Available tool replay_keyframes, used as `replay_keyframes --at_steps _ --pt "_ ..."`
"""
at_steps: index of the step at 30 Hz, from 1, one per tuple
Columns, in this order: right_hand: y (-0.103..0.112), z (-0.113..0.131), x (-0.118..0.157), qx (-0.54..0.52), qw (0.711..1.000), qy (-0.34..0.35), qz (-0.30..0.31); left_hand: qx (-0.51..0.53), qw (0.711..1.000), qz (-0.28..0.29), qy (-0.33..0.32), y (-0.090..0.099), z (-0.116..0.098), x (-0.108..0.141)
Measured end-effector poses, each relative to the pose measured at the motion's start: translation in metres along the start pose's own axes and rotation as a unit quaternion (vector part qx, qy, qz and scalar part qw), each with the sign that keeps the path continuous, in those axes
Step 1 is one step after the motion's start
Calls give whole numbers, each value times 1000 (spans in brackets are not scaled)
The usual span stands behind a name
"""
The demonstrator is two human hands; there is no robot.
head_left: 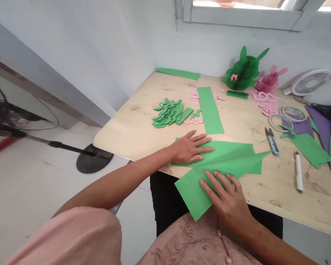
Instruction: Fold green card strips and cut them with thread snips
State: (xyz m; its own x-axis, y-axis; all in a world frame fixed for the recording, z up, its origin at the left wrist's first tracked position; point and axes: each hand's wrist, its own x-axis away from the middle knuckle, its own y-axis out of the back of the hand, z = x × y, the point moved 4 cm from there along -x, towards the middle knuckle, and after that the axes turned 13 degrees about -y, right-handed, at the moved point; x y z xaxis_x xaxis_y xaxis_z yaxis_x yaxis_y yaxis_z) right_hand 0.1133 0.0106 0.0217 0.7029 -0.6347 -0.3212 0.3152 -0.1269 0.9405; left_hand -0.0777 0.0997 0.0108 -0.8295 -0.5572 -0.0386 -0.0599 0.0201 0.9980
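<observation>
A large green paper sheet (228,152) lies at the table's front edge, creased, with one corner hanging over the edge toward my lap. My left hand (190,148) rests flat on its upper left part, fingers stretched out to the right. On the lower part lies my right hand (227,193), palm down with its fingers spread. Just beyond the sheet is a green paper strip (210,110). Left of the strip sits a pile of curved green cutouts (167,113), with pink cutouts (194,120) beside it.
Small snips (272,141), a white marker (298,172), tape rolls (292,114) and purple paper (322,129) lie on the right. A green paper figure (244,70), a pink one (270,80) and a white fan (310,82) stand by the wall.
</observation>
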Motion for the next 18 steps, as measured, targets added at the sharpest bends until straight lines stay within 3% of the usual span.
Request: replay_keyframes --at_steps 9,14,18 --pt "9 -15 -17 56 998 -2 18 0 1000 -2 -4 -3 0 1" --pt "9 -13 -9 30 999 17 -17 -1 1000 8 -11 5 -1 -3" --pt "10 -11 -9 10 999 23 -40 -16 999 -17 -39 15 -2 -16"
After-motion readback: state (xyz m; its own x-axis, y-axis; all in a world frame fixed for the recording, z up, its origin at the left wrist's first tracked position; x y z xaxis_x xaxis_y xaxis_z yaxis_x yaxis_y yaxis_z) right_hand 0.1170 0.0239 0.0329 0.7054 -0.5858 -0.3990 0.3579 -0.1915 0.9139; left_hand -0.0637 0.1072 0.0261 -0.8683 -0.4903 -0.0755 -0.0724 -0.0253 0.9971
